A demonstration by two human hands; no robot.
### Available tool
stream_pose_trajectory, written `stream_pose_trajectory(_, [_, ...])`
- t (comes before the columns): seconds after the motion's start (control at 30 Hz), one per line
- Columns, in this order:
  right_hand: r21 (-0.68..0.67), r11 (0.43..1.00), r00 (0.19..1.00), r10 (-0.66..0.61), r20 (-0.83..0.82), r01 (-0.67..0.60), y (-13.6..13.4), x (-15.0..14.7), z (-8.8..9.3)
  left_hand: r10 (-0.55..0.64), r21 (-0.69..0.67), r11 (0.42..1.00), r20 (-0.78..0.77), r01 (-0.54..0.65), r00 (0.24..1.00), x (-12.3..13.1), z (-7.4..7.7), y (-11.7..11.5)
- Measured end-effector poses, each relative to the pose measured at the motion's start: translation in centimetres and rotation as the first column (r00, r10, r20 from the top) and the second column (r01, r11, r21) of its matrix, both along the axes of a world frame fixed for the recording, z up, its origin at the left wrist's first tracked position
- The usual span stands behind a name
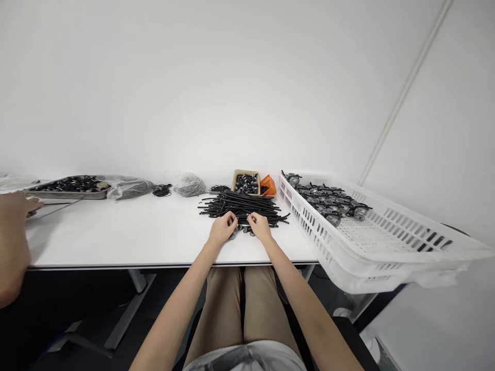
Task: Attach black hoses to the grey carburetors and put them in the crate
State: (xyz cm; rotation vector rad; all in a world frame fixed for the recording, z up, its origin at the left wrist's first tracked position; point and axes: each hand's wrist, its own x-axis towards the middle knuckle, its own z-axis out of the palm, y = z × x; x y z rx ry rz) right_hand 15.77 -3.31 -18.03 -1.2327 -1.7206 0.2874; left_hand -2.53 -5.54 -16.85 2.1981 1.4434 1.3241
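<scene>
My left hand is closed, its fingertips pinched at the near edge of a pile of black tubes. Facing it a short way to the right, my right hand is closed in a pinch too. Whatever is in either hand is too small or hidden to make out. Several small grey caps lie on the white table between and beneath the hands.
Behind the pile stand a beige bin of small dark parts and an orange basket. A white crate holding grey parts with black tubes is at right. Leftward are plastic bags, a metal tray and another person's hand.
</scene>
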Motion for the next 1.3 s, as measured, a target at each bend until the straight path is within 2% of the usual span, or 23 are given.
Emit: stream_pose_trajectory(1.3, [0.004, 1.000, 1.000, -0.012, 0.011, 0.012, 0.30, -0.05, -0.24, 0.001, -0.007, 1.000, -0.010, -0.001, 1.000, -0.06, 0.01, 0.05])
